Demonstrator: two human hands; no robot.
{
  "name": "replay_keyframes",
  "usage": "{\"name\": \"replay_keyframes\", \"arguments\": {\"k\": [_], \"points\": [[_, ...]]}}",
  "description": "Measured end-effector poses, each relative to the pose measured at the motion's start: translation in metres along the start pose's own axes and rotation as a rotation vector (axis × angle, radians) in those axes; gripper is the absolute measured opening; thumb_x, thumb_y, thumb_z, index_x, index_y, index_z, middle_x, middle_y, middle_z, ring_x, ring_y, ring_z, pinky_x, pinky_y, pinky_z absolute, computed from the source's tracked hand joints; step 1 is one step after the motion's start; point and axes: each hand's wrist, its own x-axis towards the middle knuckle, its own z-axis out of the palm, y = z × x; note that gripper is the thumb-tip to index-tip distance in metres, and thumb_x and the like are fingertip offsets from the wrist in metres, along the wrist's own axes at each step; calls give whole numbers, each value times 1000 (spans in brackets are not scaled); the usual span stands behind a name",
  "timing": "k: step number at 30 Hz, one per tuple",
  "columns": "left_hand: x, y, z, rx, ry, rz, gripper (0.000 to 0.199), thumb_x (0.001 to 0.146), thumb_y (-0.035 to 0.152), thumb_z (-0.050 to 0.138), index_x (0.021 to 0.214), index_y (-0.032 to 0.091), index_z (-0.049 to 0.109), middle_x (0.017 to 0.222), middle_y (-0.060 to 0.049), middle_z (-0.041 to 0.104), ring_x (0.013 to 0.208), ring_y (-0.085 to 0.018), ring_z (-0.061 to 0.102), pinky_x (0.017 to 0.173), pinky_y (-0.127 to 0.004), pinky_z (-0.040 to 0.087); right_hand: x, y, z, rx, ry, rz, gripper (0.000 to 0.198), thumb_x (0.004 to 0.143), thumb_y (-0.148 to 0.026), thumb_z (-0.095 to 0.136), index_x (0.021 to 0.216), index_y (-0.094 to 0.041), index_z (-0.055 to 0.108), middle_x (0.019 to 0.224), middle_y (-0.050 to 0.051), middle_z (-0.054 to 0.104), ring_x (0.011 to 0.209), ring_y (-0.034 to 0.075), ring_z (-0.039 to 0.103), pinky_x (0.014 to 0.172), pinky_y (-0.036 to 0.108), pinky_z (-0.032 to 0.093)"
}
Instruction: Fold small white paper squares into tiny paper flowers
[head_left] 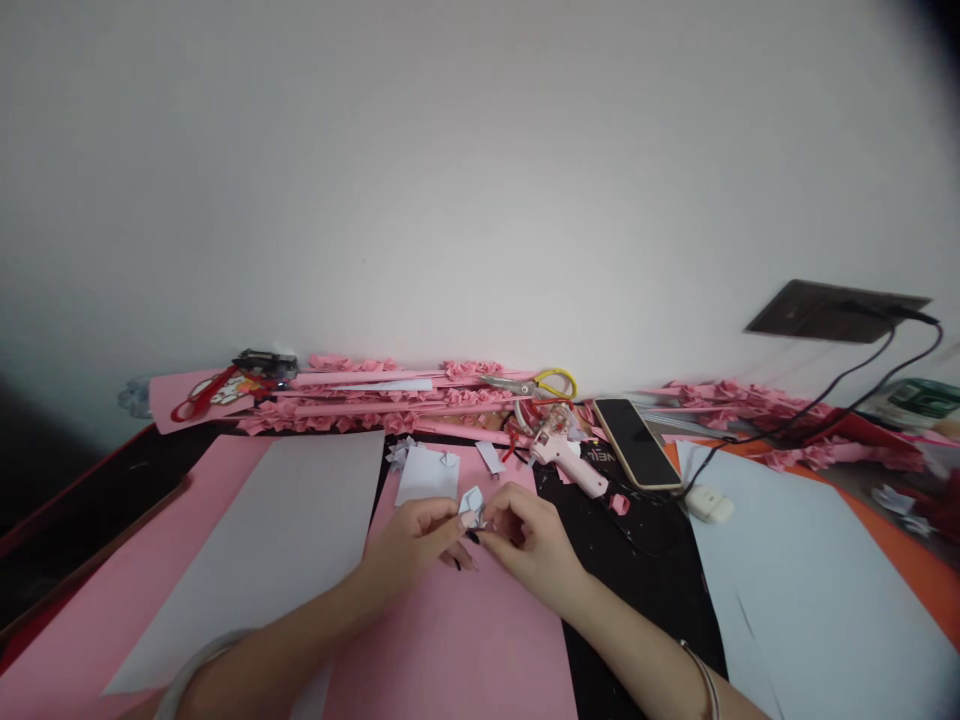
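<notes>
Between my hands is a small folded white paper piece (471, 502), raised above a pink paper sheet (457, 640). My left hand (424, 530) pinches it from the left, thumb on its lower edge. From the other side, the closed fingertips of my right hand (529, 540) grip its lower right edge. Just behind lies a stack of white paper squares (427, 474) with a small folded piece on top. Several more folded white pieces (400, 453) sit at the stack's left, and a narrow white strip (490, 458) lies to its right.
A pink glue gun (574, 465), a phone (637, 443) and a white earbud case (709, 503) lie to the right. Yellow-handled scissors (555, 383) rest among pink paper flower stems (360, 408) along the wall. White sheets (810, 570) spread at right; a black cable (847, 385) hangs from the socket.
</notes>
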Motion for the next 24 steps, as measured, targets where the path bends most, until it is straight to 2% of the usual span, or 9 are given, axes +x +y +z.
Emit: {"name": "replay_keyframes", "arguments": {"k": [6, 12, 16, 24], "points": [[1, -1, -1, -12, 10, -7, 29, 82, 42, 49, 74, 16, 59, 63, -1, 67, 61, -17, 66, 59, -25, 47, 1, -3, -2, 6, -7, -2, 6, 80, -14, 53, 79, -17, 57, 69, -1, 50, 56, 11, 43, 52, 22, 33], [1, -4, -1, -5, -8, -15, 28, 83, 41, 48, 77, 16, 59, 81, -5, 72, 63, -17, 67, 61, -26, 47, 1, 1, 0, 91, 27, 144, 10, 83, -20, 51, 73, -18, 47, 59, -5, 42, 51, 10, 37, 48, 21, 29], [1, -6, -2, -20, -29, -7, 28, 84, 41, 47, 77, 16, 59, 82, -6, 73, 62, -17, 67, 60, -27, 47, 1, 6, 2, 178, -39, 189, 16, 87, -29, 48, 74, -19, 43, 58, -6, 38, 50, 10, 33, 47, 21, 27], [1, -6, -3, -37, -55, 6, 29, 85, 41, 46, 80, 16, 59, 83, -6, 73, 61, -16, 67, 58, -24, 47, 3, 4, 0, 257, -140, 191, 31, 90, -42, 40, 70, -19, 43, 58, -5, 37, 51, 10, 31, 48, 22, 26]]}}
